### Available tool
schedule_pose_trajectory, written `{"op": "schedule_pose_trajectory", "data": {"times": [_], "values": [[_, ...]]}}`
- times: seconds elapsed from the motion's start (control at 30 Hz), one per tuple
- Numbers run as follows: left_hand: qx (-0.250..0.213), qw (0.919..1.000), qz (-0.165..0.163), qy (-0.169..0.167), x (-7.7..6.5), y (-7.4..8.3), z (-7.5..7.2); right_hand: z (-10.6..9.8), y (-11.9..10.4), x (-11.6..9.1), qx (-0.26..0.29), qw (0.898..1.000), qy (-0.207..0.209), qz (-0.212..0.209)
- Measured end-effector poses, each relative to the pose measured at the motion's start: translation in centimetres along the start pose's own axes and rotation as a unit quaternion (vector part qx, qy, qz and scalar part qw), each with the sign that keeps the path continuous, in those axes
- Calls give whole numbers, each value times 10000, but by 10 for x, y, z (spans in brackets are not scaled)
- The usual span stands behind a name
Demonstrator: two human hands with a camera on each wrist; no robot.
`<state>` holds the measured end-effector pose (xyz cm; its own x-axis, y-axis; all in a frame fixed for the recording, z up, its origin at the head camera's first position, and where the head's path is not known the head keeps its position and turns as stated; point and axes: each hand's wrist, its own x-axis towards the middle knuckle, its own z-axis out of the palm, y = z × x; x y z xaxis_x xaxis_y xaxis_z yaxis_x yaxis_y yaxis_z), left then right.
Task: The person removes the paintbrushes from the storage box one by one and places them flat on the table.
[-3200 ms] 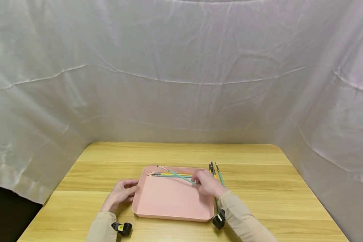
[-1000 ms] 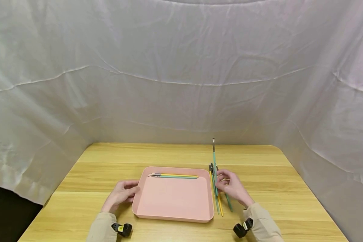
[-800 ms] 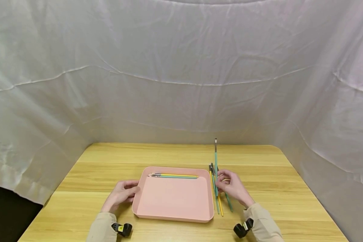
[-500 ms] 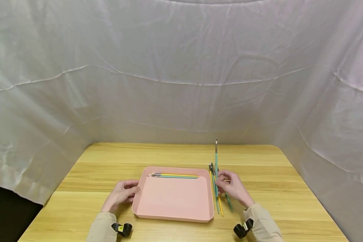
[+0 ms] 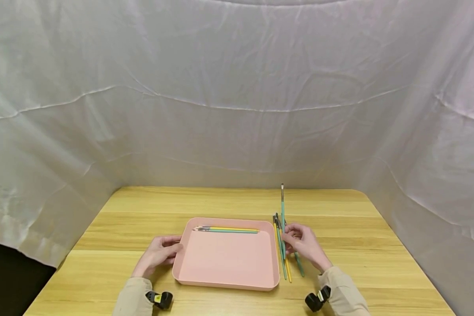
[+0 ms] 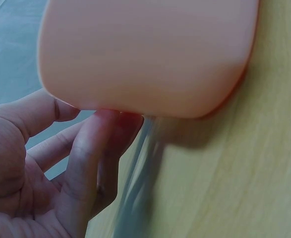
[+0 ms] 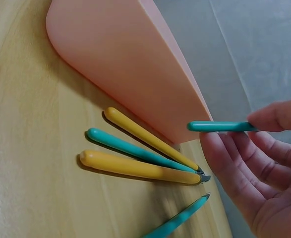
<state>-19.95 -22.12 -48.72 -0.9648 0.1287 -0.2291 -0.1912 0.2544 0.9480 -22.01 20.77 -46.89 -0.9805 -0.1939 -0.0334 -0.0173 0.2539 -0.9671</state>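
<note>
In the head view, my left hand (image 5: 158,254) holds the left wall of a pink tray (image 5: 225,259), thumb at the rim (image 6: 170,115). A yellow paintbrush (image 5: 237,228) and a green paintbrush (image 5: 237,231) lie side by side along the tray's far wall. To the right of the tray, my right hand (image 5: 304,243) pinches another green paintbrush (image 5: 282,210) by its handle, bristles pointing away from me. Under it on the table lie two yellow paintbrushes (image 7: 140,166) with a green paintbrush (image 7: 130,148) between them, and one more green paintbrush (image 7: 180,220) slants apart.
The wooden table (image 5: 379,263) runs out to both sides and behind the tray. Pale grey cloth (image 5: 237,145) hangs behind and at both sides. Small black cameras (image 5: 163,300) sit at the cuffs of the beige sleeves (image 5: 132,298).
My right hand has left the tray with a green paintbrush and moved right over the loose brushes. Over the last second the brush has tipped slightly and lowered. My left hand stays put.
</note>
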Motion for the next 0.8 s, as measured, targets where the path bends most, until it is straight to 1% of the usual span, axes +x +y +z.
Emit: {"op": "schedule_pose_trajectory", "data": {"times": [0.27, 0.5, 0.7, 0.8], "values": [[31, 10000, -24, 32, 1, -1, 0, 1, -2, -1, -112, 9999, 121, 32], [36, 9999, -108, 128, 2, -2, 1, -2, 2, 0, -251, 9995, 172, -42], [4, 9999, -94, 80, 1, -1, 1, -3, 7, 0, -672, 9976, 155, -62], [10, 9999, -96, 85, 1, -1, 1, -2, 6, -1, -862, 9960, 238, 59]]}}
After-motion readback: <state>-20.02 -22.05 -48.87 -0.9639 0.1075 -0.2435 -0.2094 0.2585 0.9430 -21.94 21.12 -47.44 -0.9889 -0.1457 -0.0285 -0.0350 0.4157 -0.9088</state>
